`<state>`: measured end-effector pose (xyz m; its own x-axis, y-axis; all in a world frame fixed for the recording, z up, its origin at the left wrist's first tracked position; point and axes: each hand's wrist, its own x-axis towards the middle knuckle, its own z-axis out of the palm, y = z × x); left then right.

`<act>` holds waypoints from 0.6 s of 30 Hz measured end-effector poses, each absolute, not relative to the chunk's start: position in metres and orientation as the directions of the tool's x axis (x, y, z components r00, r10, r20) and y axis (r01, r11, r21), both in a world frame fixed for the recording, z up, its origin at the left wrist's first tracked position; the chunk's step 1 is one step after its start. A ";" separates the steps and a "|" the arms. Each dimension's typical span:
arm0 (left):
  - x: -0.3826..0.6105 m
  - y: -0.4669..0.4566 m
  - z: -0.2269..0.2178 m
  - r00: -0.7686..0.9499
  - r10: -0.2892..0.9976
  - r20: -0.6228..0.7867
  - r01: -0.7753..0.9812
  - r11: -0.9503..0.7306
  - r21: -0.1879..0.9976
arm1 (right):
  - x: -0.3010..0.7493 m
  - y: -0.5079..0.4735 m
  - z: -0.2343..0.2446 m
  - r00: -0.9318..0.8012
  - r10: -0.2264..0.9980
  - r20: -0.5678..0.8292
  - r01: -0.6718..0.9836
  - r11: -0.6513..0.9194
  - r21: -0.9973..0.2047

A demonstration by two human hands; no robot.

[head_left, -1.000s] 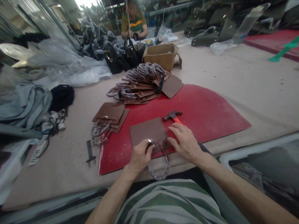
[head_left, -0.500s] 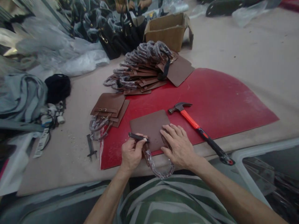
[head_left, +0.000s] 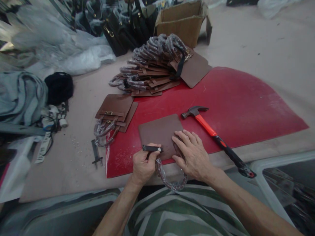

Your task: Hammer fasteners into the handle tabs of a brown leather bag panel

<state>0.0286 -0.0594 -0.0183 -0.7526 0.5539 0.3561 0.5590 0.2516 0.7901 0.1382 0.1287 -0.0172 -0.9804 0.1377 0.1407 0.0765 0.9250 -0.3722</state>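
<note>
A brown leather panel lies flat on the red mat near the table's front edge. Its plastic-wrapped handle loop hangs over the edge toward me. My left hand is closed around a small dark tool with a pale tip, held at the panel's near left corner. My right hand lies flat with fingers spread on the panel's near right part, pressing it down. A hammer with a red and black handle rests on the mat just right of my right hand.
A small stack of brown panels lies left of the mat, a larger fanned pile behind it. A cardboard box, black bags, clear plastic sheeting and a dark punch tool are also on the table.
My left hand turned the small dark tool so it lies across the panel's near edge. My right hand moved off the hammer handle and flattened on the panel. The view tilted downward.
</note>
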 end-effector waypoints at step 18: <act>0.030 -0.053 -0.021 -0.713 0.566 0.414 0.628 0.254 0.736 | 0.137 0.129 -0.017 -0.981 0.141 0.135 0.082 0.926 -0.369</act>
